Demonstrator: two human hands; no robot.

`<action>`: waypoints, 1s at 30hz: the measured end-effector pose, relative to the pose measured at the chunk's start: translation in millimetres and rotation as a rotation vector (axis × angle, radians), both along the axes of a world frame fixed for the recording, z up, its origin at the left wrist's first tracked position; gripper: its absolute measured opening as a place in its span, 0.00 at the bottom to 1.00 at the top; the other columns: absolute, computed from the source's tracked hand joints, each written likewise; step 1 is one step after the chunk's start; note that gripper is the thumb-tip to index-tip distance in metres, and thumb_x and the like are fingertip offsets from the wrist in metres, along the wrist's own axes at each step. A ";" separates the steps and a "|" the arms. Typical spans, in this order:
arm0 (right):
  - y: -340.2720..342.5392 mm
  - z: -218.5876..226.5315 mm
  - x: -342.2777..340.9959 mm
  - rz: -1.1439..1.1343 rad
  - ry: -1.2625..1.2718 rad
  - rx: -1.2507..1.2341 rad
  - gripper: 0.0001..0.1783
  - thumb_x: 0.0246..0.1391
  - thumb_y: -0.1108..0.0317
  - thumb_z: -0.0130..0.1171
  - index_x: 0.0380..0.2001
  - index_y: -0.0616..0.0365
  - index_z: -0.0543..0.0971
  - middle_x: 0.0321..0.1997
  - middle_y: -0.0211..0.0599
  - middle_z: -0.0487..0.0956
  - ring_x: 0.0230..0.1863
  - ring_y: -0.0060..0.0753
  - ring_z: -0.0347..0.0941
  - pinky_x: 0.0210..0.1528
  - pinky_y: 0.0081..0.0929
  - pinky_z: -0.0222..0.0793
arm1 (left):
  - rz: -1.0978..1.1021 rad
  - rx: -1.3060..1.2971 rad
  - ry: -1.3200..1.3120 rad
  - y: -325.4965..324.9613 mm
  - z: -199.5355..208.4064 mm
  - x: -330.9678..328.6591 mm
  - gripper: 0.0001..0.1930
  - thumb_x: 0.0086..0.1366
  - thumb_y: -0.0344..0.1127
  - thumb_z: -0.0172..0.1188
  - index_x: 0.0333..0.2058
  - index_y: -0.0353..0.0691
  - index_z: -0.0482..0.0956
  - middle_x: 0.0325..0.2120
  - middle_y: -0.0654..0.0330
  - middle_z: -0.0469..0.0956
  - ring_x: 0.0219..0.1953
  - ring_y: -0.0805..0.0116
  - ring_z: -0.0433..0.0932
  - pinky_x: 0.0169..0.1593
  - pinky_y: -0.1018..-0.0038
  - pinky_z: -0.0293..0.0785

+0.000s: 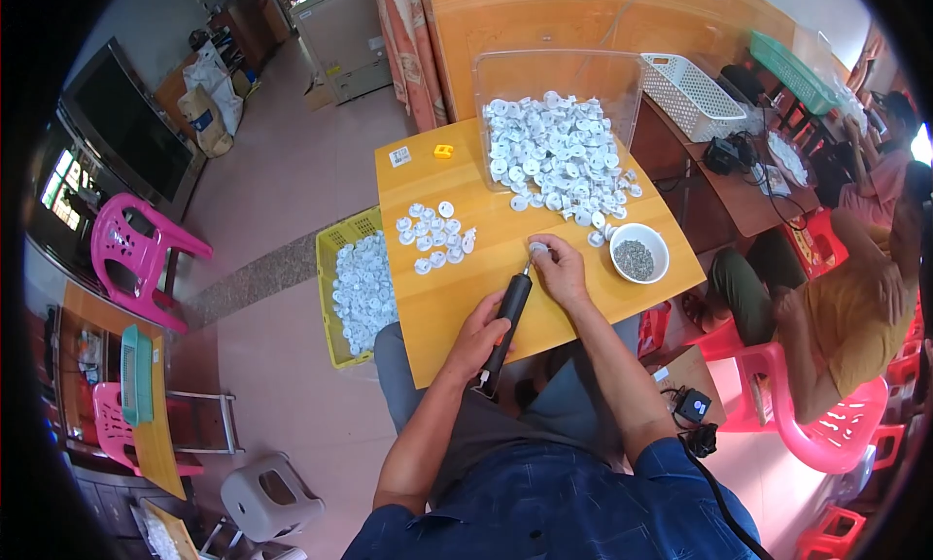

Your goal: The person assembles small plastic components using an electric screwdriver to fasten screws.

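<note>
My left hand (477,333) is wrapped round a black electric screwdriver (508,329), held aslant over the front of the yellow wooden table (418,339). Its thin tip points up at a small white plastic piece (539,250), which my right hand (561,271) pinches in its fingertips. Just right of that hand stands a white bowl (661,266) of small metal screws (635,259). On the table's left lie several loose white round pieces (437,237). A clear plastic bin (559,67) at the back is tipped toward me, and a big heap of white pieces (554,152) spills from it.
Left of the table, a yellow crate (337,339) on the floor holds many white pieces. A yellow block (443,152) lies near the far edge. To the right are a brown table (724,176) with a white basket (692,103) and a seated person (826,317) on a pink chair.
</note>
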State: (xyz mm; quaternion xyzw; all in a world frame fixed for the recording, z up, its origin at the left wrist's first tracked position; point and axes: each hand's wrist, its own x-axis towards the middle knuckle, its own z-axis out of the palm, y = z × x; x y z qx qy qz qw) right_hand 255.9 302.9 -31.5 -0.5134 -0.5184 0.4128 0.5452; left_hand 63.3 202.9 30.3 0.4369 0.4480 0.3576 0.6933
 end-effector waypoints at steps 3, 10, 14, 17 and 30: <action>0.3 -1.0 1.0 0.001 -0.002 0.002 0.09 0.61 0.74 0.58 0.44 0.60 0.81 0.29 0.23 0.77 0.29 0.13 0.70 0.32 0.14 0.67 | -0.014 -0.018 -0.009 0.1 1.5 -0.4 0.27 0.65 0.32 0.51 0.64 0.43 0.62 0.33 0.59 0.72 0.25 0.71 0.76 0.28 0.74 0.77; 0.2 -1.7 1.5 -0.015 -0.028 0.016 0.11 0.59 0.75 0.58 0.45 0.61 0.81 0.30 0.24 0.78 0.30 0.14 0.71 0.33 0.14 0.69 | -0.008 -0.015 -0.007 -0.2 2.4 -0.2 0.27 0.65 0.32 0.51 0.64 0.45 0.63 0.32 0.60 0.71 0.25 0.71 0.76 0.27 0.75 0.76; -1.7 2.2 -0.6 -0.026 -0.056 0.022 0.11 0.59 0.75 0.58 0.45 0.60 0.81 0.29 0.23 0.78 0.29 0.13 0.70 0.32 0.14 0.68 | -0.004 -0.015 -0.010 -0.7 0.6 -1.4 0.27 0.65 0.32 0.51 0.64 0.44 0.63 0.33 0.59 0.71 0.25 0.71 0.76 0.27 0.75 0.76; -1.6 1.8 0.4 -0.038 -0.043 0.019 0.10 0.59 0.75 0.58 0.44 0.59 0.82 0.28 0.23 0.78 0.28 0.13 0.70 0.32 0.14 0.68 | -0.009 -0.012 -0.016 -0.9 1.7 -0.3 0.27 0.65 0.32 0.51 0.64 0.43 0.62 0.33 0.59 0.72 0.25 0.71 0.76 0.27 0.75 0.76; -3.6 8.1 -2.2 -0.102 -0.128 0.113 0.12 0.52 0.77 0.63 0.41 0.56 0.84 0.35 0.31 0.80 0.28 0.20 0.69 0.33 0.19 0.69 | -0.013 -0.011 -0.020 -0.7 1.8 -2.1 0.27 0.65 0.32 0.51 0.64 0.41 0.62 0.34 0.58 0.72 0.26 0.71 0.76 0.29 0.74 0.76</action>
